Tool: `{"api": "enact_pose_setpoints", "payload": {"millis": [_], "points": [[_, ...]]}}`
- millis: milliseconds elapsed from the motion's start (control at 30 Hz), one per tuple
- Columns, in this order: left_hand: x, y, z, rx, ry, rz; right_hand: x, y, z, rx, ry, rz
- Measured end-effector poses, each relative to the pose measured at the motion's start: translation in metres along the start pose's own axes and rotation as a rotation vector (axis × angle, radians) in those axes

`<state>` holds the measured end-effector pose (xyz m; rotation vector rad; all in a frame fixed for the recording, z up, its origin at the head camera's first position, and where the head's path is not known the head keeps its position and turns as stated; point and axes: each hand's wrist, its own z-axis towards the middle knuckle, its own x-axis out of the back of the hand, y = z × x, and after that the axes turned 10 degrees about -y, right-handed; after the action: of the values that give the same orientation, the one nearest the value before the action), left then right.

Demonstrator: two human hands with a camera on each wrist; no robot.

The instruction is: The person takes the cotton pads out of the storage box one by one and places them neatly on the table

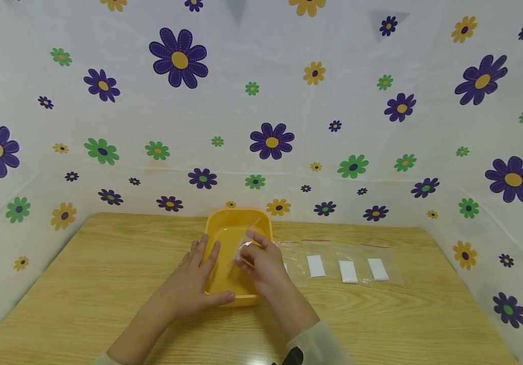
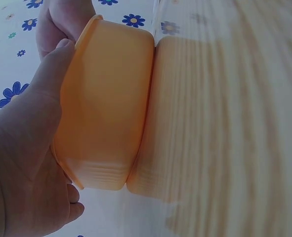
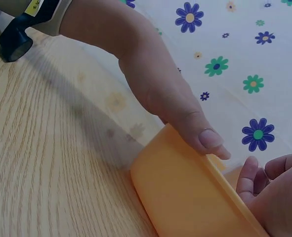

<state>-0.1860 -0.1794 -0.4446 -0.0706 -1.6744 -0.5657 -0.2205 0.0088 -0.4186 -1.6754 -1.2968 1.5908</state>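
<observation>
A yellow plastic tray (image 1: 231, 300) sits on the wooden table. My left hand (image 1: 187, 290) rests on its left and near rim, fingers straight and spread; in the left wrist view the thumb (image 2: 57, 64) lies along the rim. Over the inside of the tray, my right hand (image 1: 261, 261) pinches a clear plastic zip bag (image 1: 243, 244), its fingers curled and the bag tilted. In the right wrist view, the right hand (image 3: 279, 192) is cut off by the frame and the bag is hidden.
To the right of the tray, several clear zip bags (image 1: 330, 251) with red strips lie in a row, each with a white rectangular piece (image 1: 316, 266) inside. One is partly hidden by my right hand. A white flowered cloth (image 1: 225, 111) hangs behind the table (image 1: 120, 263).
</observation>
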Motion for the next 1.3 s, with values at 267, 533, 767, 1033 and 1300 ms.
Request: {"api": "enact_pose_setpoints", "payload": {"millis": [267,533,767,1033,1300], "points": [[0.001,0.001,-0.001,-0.002,-0.007,0.004,0.008,-0.009,-0.013,0.033,-0.048,-0.013],[0.001,0.000,0.000,-0.004,-0.001,0.009,0.023,-0.021,-0.023,0.060,-0.034,-0.019],[0.001,-0.001,-0.001,0.000,-0.007,0.010,0.036,-0.026,-0.028,0.072,-0.030,-0.035],[0.000,-0.001,-0.002,-0.001,-0.014,0.007,0.047,-0.030,-0.032,0.080,-0.040,-0.028],[-0.001,-0.003,0.001,0.014,-0.028,0.014,0.059,-0.037,-0.034,0.106,-0.038,-0.028]]}}
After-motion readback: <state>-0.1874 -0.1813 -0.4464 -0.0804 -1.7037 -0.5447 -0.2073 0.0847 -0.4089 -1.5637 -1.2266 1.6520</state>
